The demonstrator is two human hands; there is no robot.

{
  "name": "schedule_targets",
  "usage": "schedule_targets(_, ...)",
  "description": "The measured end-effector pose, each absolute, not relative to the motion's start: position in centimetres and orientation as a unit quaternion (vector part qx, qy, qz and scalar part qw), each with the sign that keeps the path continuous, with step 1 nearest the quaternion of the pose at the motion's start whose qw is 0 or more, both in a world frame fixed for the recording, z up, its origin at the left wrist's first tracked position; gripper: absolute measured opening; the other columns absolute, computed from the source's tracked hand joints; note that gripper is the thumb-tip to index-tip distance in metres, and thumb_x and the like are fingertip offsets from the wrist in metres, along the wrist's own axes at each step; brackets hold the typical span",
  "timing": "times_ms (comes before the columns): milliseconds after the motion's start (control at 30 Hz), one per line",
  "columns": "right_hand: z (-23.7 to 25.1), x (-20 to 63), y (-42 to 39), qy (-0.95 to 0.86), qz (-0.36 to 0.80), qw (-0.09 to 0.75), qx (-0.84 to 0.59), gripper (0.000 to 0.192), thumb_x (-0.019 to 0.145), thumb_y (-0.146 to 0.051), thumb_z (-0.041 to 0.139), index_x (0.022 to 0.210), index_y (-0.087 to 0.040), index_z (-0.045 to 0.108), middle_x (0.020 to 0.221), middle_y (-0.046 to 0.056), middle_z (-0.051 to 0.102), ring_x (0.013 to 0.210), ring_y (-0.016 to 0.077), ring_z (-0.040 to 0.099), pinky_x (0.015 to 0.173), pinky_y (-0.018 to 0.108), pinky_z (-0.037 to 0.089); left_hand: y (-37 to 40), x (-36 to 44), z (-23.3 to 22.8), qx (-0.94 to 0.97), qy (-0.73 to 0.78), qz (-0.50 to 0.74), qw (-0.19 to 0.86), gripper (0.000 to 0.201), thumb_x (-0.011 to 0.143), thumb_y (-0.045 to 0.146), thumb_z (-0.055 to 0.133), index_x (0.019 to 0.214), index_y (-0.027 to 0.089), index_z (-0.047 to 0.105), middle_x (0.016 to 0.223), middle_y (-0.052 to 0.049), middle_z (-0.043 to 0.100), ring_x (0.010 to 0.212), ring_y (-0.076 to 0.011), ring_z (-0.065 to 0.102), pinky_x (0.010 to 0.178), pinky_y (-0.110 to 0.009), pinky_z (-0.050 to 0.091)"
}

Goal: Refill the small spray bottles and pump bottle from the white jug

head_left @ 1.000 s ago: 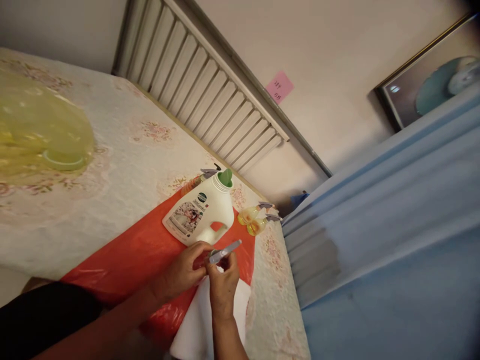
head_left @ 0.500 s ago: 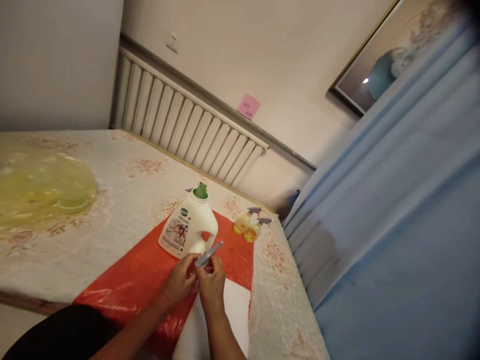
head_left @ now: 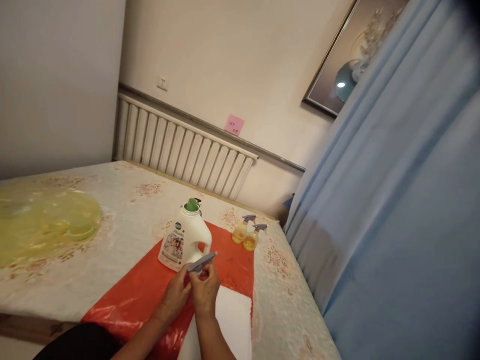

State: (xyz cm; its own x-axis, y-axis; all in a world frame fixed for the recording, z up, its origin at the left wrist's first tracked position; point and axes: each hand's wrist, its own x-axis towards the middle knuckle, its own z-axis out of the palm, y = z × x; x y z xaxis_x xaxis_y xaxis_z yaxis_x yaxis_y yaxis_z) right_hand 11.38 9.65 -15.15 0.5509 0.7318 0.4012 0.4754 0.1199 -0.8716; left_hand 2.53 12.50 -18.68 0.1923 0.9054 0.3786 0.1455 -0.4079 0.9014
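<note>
My left hand (head_left: 175, 294) and my right hand (head_left: 205, 294) are close together above a red plastic sheet (head_left: 131, 287), both closed on a small spray bottle. Its grey trigger head (head_left: 201, 262) sticks out over the fingers, slanting up to the right; my hands hide most of its body. Just beyond them stands a large white detergent jug (head_left: 187, 237) with a picture label, its mouth open and a green spout inside. Two small spray bottles (head_left: 245, 233) with yellow liquid and grey triggers stand at the sheet's right back corner.
A white sheet (head_left: 234, 320) lies right of my forearms. The yellow see-through plastic bundle (head_left: 45, 225) rests at left on the flowered tablecloth (head_left: 123, 215). Behind the table is a radiator (head_left: 180, 145); a blue curtain (head_left: 375, 225) hangs along the right side.
The view has tilted, so the table sits lower and the wall shows more. Both hands still hold the spray bottle, its trigger head now slanting less steeply.
</note>
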Motion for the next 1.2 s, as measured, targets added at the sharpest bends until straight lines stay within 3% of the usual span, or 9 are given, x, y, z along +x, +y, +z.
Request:
schedule_targets(567, -15.3, 11.5, 9.3, -0.458, 0.116, 0.596, -0.649, 0.012, 0.066, -0.017, 0.065, 0.077, -0.021, 0.065, 0.078, 0.001, 0.063, 0.07, 0.0197, 0.059, 0.068, 0.028, 0.048, 12.3, 2.5, -18.4, 0.683, 0.402, 0.491, 0.363, 0.035, 0.084, 0.032, 0.051, 0.116, 0.021, 0.06, 0.105, -0.009, 0.074, 0.102, -0.0279, 0.069, 0.092, -0.042, 0.054)
schedule_targets(900, -14.8, 12.8, 9.1, -0.543, 0.155, 0.564, -0.602, 0.023, 0.072, -0.012, 0.059, 0.086, -0.023, 0.074, 0.091, 0.006, 0.067, 0.09, 0.0251, 0.064, 0.082, 0.034, 0.05, 12.2, 2.4, -18.2, 0.689, 0.42, 0.487, 0.335, 0.042, 0.085, 0.039, 0.049, 0.122, 0.022, 0.059, 0.11, -0.011, 0.073, 0.107, -0.029, 0.068, 0.097, -0.046, 0.051)
schedule_targets(1200, -14.9, 11.7, 9.3, -0.483, 0.134, 0.58, -0.642, 0.012, 0.068, -0.013, 0.062, 0.074, -0.022, 0.067, 0.084, 0.004, 0.066, 0.079, 0.0239, 0.062, 0.072, 0.031, 0.048, 12.3, 2.4, -18.6, 0.685, 0.421, 0.487, 0.343, 0.037, 0.085, 0.036, 0.05, 0.116, 0.021, 0.063, 0.106, -0.01, 0.075, 0.1, -0.0289, 0.07, 0.094, -0.045, 0.054)
